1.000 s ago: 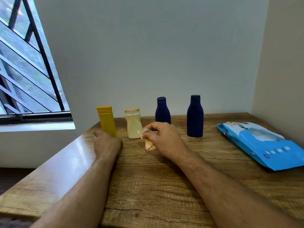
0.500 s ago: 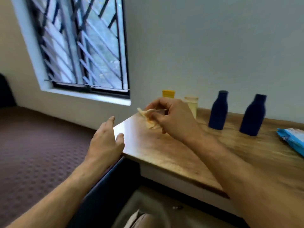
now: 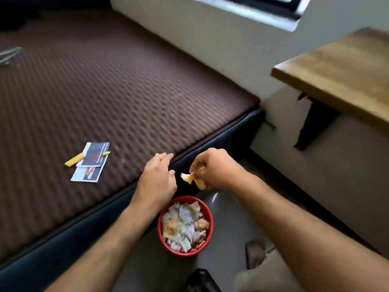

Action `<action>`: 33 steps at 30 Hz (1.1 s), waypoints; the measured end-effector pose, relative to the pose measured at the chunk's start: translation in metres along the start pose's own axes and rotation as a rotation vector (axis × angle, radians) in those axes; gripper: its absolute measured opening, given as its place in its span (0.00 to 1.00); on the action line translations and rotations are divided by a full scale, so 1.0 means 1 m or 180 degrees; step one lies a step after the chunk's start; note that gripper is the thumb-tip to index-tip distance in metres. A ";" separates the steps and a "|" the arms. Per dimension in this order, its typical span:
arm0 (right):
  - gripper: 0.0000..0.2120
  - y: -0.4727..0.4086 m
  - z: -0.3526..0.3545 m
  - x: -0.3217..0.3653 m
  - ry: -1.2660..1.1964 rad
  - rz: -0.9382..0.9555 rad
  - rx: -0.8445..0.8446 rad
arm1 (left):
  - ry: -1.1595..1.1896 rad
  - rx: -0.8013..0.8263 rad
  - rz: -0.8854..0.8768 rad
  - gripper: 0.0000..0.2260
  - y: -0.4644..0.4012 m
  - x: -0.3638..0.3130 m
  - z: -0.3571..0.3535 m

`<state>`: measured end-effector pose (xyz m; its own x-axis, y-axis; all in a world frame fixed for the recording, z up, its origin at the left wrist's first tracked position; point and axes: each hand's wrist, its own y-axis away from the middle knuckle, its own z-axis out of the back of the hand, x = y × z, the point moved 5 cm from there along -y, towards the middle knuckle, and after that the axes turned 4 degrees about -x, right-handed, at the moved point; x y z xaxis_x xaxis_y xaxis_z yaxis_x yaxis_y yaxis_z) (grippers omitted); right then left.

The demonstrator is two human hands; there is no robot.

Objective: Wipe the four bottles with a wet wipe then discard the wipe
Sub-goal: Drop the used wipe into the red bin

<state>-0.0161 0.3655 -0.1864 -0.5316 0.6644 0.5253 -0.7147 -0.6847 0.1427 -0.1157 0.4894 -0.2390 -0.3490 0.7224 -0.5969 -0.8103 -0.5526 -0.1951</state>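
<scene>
Wet wipe (image 3: pixel 190 178), crumpled and stained yellowish, hung pinched between the thumb and fingertips of the right hand (image 3: pixel 212 168), up and slightly right of the red bin (image 3: pixel 207 209) on the floor. How many fingers closed on it could not be made out, since the knuckles hid the grip.

Left of the wipe and not touching it, the left hand (image 3: pixel 156 180) was held with relaxed, nearly straight fingers and gripped nothing; its fingertips reached toward the edge of the brown ribbed mattress (image 3: pixel 94 87). Whether they touched that edge was unclear.

Below both hands, the bin was packed to the rim with crumpled white and orange-stained wipes (image 3: pixel 185 225). Its near-left rim was partly covered by the left forearm.

On the mattress, left of the bin, lay printed leaflets (image 3: pixel 92 163) with a yellow-green marker (image 3: pixel 74 159) across them; the print was too blurred to read. A wooden table (image 3: pixel 341 72) stood up and right of the bin, cut off by the frame edge, only a corner showing. None of the four bottles appeared in the view. Dark shapes at the bottom edge, near the bin, were too blurred to identify.
</scene>
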 end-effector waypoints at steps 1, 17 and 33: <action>0.06 -0.008 -0.019 -0.005 0.0096 -0.0037 0.0169 | -0.0039 0.0041 0.0072 0.22 0.003 0.018 -0.012; 0.18 -0.062 -0.267 -0.147 0.0600 -0.0774 0.2235 | -0.0313 0.1528 0.1005 0.25 0.054 0.148 -0.204; 0.24 -0.069 -0.257 -0.159 0.0343 -0.0879 0.2638 | -0.0682 0.1813 0.1065 0.25 0.058 0.147 -0.218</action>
<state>0.0009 0.3848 -0.4957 -0.4585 0.8343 0.3060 -0.2862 -0.4647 0.8379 -0.1117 0.4730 -0.5078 -0.6610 0.6498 -0.3754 -0.7433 -0.4981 0.4466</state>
